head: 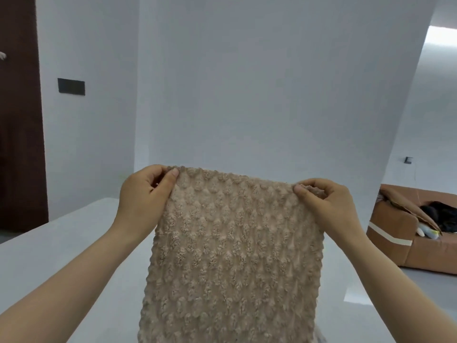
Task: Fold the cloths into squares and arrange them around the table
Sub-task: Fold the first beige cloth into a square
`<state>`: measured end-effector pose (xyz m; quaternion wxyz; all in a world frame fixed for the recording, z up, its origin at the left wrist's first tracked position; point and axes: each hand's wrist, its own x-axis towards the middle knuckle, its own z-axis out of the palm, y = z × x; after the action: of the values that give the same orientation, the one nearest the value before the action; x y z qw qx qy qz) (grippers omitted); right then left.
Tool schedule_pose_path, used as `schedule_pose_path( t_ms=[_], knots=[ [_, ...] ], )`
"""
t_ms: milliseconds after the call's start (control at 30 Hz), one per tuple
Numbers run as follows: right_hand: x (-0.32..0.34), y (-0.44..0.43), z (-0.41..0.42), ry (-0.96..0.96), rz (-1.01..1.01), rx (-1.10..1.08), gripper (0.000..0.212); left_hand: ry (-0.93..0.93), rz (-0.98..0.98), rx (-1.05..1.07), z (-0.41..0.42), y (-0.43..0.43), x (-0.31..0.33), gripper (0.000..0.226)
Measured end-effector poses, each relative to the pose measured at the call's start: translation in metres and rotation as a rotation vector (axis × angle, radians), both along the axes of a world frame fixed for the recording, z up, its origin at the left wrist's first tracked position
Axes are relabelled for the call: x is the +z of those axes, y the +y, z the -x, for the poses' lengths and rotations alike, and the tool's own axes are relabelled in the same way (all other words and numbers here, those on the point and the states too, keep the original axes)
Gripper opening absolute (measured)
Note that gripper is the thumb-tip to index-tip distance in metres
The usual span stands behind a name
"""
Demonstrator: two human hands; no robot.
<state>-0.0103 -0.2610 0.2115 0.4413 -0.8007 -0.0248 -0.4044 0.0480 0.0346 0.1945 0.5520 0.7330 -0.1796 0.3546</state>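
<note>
**A:** so most of what you're looking at is a plain white wall (pixel 247 82) straight ahead, with the white desk (pixel 61 243) spreading out under your arms

**B:** yep, and your cloth (pixel 230 256) is right in the middle. it's beige with a bumpy, knobbly pile, held up in the air over the desk and hanging down toward you. its lower end runs off the bottom of the shot, so can't tell if it touches the desk

**A:** off to your left there's a dark brown door (pixel 19 120), and on your right a brown sofa (pixel 420 246) sits on the floor with a dark bundle (pixel 440 214) lying on it

**B:** your left grip (pixel 143 196) is pinched on the cloth's top left corner, thumb on the side facing you. your right grip (pixel 329 204) is pinched on the top right corner the same way. the top edge is stretched between them and dips a bit toward your right

**A:** smallest bit is a black plate (pixel 71 86) on the wall, up high and left of the cloth
</note>
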Motion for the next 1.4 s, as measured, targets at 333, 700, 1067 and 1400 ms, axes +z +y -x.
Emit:
schedule_pose_path(
  t_ms=[333,700,1067,1400],
  knots=[
    [-0.07,-0.007,-0.005,0.337,0.038,-0.065,0.01,0.279,-0.062,-0.089,-0.005,-0.019,-0.076,0.017],
    [-0.065,0.013,0.006,0.428,0.128,0.202,0.02,0.324,-0.003,-0.171,0.009,-0.034,-0.079,0.015],
    [-0.06,0.041,0.018,0.539,-0.03,0.489,0.023,0.398,0.108,-0.401,0.038,-0.049,-0.083,0.008],
    [-0.061,0.059,0.024,0.466,-0.014,0.558,0.018,0.441,0.247,-0.484,0.054,-0.051,-0.082,0.003]
  ],
)
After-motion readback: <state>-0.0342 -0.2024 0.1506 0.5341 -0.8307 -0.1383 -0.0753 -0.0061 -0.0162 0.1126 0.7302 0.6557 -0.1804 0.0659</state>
